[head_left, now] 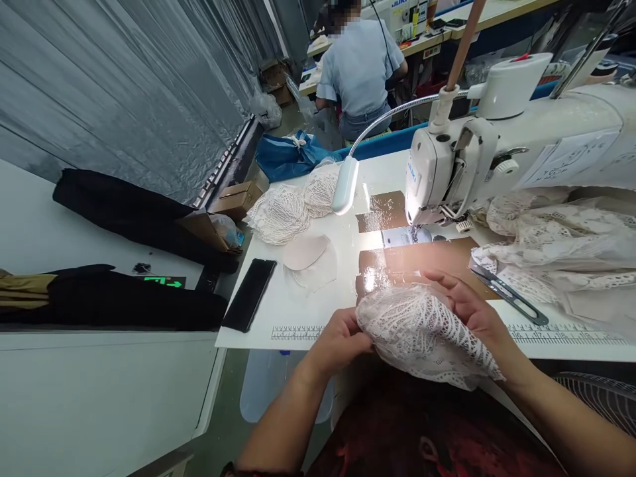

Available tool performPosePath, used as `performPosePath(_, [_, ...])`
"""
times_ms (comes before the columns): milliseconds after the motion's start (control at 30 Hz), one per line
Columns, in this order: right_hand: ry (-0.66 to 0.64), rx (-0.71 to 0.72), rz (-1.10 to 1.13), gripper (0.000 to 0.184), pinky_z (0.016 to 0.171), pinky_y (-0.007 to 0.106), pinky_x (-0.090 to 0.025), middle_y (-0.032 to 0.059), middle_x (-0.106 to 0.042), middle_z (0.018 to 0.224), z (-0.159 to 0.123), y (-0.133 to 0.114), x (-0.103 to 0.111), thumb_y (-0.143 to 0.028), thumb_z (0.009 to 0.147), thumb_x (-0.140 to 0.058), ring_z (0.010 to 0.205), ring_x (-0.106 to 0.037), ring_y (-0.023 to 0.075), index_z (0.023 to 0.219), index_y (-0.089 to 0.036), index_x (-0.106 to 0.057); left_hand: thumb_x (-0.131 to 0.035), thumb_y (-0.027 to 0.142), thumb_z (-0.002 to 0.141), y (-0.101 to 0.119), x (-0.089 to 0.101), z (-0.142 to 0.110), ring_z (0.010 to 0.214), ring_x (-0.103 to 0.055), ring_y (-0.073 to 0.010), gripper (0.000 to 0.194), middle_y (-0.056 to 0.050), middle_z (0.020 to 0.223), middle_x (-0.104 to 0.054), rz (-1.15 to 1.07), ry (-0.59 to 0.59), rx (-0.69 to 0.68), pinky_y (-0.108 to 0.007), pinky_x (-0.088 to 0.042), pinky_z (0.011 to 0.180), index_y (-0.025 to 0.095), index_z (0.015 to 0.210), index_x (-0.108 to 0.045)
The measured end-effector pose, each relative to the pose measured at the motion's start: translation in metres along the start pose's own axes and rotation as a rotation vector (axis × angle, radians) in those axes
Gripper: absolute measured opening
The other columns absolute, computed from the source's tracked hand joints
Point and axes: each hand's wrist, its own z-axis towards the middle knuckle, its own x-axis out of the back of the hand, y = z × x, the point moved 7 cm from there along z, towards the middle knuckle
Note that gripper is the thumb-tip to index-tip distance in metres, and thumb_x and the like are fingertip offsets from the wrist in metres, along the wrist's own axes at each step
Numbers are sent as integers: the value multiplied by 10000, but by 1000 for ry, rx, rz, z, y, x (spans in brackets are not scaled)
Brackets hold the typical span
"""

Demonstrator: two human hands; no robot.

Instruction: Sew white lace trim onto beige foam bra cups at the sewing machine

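A piece of white lace fabric (417, 331), cup-shaped and draped, hangs between my two hands at the front edge of the table. My left hand (342, 339) is closed on its left side, thumb on top. My right hand (470, 308) grips the far right edge, partly behind the lace, so some fingers are hidden. Just beyond stands the white sewing machine (442, 172), its needle area lit. Grey thread snips (511, 295) lie right of my right hand, beside a heap of lace pieces (556, 245).
Lace cups (283, 212) are piled at the table's far left, with pale fabric pieces (311, 258) nearer. A black phone (250, 295) lies by the left edge. A lamp (346, 185) arches over the table. Beyond a blue bag (285, 156), another person (360, 69) sits facing away.
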Motion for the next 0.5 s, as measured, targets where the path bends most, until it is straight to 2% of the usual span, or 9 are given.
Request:
performPosePath(33, [-3, 5, -16, 707, 649, 317, -511, 17, -691, 838, 1, 1, 1, -389, 629, -826, 721, -642, 203, 1265, -309, -528, -640, 161, 662, -3, 2, 0, 737, -634, -186, 171, -49, 742, -693, -19, 54, 9, -298, -509, 718, 109, 807, -714])
performPosePath(100, [-29, -38, -41, 476, 574, 268, -474, -5, -667, 763, 2, 4, 1, -364, 610, -842, 640, -603, 165, 1025, -279, -624, -585, 125, 642, -5, 5, 2, 675, -602, -146, 166, -26, 693, -670, -69, 153, -15, -254, -492, 660, 113, 763, -698])
performPosePath(200, [-69, -134, -22, 287, 512, 248, -427, -17, -615, 666, 3, 10, 1, -439, 678, -786, 548, -532, 131, 763, -225, -613, -543, 114, 628, -4, 7, 4, 590, -525, -97, 137, 13, 604, -605, -102, 248, -92, -206, -439, 595, 123, 696, -661])
performPosePath(267, [-55, -145, -5, 311, 568, 279, -465, -9, -601, 642, 4, 9, 3, -528, 781, -663, 556, -531, 143, 745, -221, -621, -537, 121, 640, -2, 6, 6, 562, -475, -81, 99, 30, 574, -565, -73, 287, -130, -193, -403, 566, 132, 665, -632])
performPosePath(333, [-51, -109, -65, 359, 651, 312, -492, 7, -610, 666, 4, 5, 4, -562, 843, -564, 619, -557, 171, 759, -220, -638, -549, 137, 675, 0, 4, 7, 604, -491, -90, 88, 22, 622, -588, -32, 303, -154, -194, -398, 577, 138, 697, -634])
performPosePath(433, [-103, -30, -263, 305, 700, 308, -485, 20, -623, 743, 5, -1, 2, -506, 826, -623, 731, -576, 193, 760, -210, -651, -580, 188, 716, 3, 1, 9, 696, -554, -120, 155, -8, 759, -646, -76, 308, -130, -207, -426, 613, 146, 847, -653])
performPosePath(500, [-59, 23, -330, 270, 663, 279, -466, 10, -608, 734, 5, -6, 4, -466, 820, -653, 713, -557, 174, 739, -208, -652, -604, 257, 723, 3, -5, 9, 753, -597, -147, 294, -32, 865, -669, -212, 271, -86, -233, -463, 653, 156, 997, -640])
